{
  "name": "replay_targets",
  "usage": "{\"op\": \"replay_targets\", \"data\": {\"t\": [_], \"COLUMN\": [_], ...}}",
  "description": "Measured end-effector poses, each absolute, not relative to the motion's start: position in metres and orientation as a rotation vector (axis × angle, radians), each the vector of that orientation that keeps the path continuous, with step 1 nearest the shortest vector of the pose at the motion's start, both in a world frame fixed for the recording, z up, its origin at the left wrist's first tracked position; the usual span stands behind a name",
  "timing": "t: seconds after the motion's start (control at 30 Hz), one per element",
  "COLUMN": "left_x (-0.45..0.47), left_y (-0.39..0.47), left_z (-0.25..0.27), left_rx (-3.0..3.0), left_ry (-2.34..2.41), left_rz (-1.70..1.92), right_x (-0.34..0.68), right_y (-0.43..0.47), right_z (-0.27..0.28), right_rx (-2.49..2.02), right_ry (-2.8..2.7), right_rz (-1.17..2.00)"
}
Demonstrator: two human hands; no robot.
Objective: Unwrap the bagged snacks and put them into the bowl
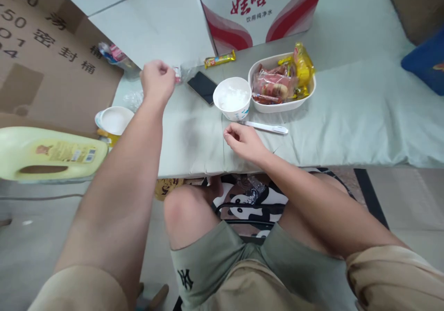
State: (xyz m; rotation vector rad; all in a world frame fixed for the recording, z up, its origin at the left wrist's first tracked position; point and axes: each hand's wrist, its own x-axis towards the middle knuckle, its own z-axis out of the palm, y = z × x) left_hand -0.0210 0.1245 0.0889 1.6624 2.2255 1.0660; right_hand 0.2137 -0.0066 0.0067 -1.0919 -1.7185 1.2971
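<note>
My left hand [157, 84] is raised at the left, its fingers curled together; whatever they hold, if anything, is hidden. Right beside those fingertips is a clear plastic wrapper [189, 70] with a red-and-white end; contact cannot be made out. My right hand [243, 141] is closed, thumb against bent fingers, with nothing visible in it. Just beyond it stands a white paper cup [233, 99] with whitish crumpled contents. A white pen-like utility knife [267, 127] lies near the right knuckles. Between the left hand and the cup lies a dark phone [203, 88].
Packaged snacks fill a white oval bowl [284, 108]. A yellow snack bar [220, 59] lies before the white-and-red carton [260, 13]. At the left are a paper cup [116, 119], a pale yellow jug [52, 153] and a cardboard box [52, 70]. The cloth-covered edge [187, 165] runs above my knees.
</note>
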Motion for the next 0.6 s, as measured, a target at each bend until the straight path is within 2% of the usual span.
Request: {"op": "replay_targets", "data": {"t": [0.1,0.27,0.4,0.6], "left_x": [-0.081,-0.133,-0.163,-0.191], "left_y": [0.104,0.06,0.086,0.131], "left_z": [0.061,0.022,0.006,-0.004], "left_rx": [1.436,1.69,1.738,1.409], "left_ry": [2.46,2.176,2.027,2.297], "left_rz": [1.015,1.218,1.036,0.836], "right_x": [0.202,0.186,0.182,0.178], "right_y": [-0.009,-0.01,-0.009,-0.008], "right_z": [0.006,0.002,-0.001,-0.005], "right_rx": [-1.08,-1.088,-1.115,-1.13], "right_ry": [-1.799,-1.911,-1.964,-2.009], "right_rz": [1.282,1.286,1.284,1.259]}}
